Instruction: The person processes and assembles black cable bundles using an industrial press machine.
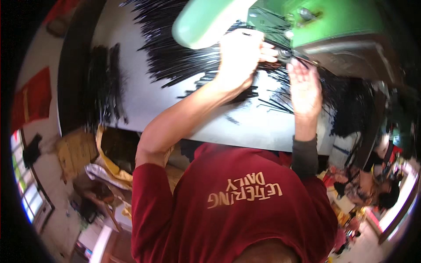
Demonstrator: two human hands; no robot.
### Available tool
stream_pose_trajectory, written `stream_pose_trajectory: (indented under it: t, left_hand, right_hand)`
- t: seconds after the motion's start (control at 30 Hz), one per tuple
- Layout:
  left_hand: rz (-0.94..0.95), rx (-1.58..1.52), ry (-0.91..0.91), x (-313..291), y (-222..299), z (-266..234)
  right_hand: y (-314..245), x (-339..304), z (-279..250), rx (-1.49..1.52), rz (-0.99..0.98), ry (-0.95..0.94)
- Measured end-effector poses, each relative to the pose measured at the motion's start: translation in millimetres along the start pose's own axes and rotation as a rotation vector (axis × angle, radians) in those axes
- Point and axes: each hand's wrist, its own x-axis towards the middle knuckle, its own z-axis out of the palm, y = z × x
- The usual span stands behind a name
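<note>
My left hand reaches across the table to the dark metal working part of a green machine. Its fingers are bent together and point right; glare hides what they hold, if anything. On the other side of that part, my right hand is raised palm up, its fingers stretched out, fingertips beside the metal. A short dark piece crosses near those fingertips. Many thin black strips lie in a thick layer left of and behind my left hand. A few loose strips lie between my hands.
A rounded pale green machine arm overhangs my left hand. The white tabletop carries another bundle of black strips at the left, and more strips hang at the right. A brown box-like part juts out beside my right hand.
</note>
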Motion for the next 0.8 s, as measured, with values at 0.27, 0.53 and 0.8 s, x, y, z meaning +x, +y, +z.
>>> stream_pose_trajectory:
  t: [0.27,0.53,0.8]
  left_hand:
    - [-0.147,0.168,0.080,10.6,18.4,-1.3]
    - [-0.389,0.209,-0.104,-36.2,6.7,4.7]
    - [-0.527,0.314,-0.060,-49.1,0.4,23.6]
  right_hand:
    - [-22.8,-37.9,17.6,-0.282,0.277,-0.047]
    - [-155.5,-47.6,-49.7,-2.046,-0.563,0.382]
    - [-167.9,-35.6,-84.9,-2.164,-0.853,0.158]
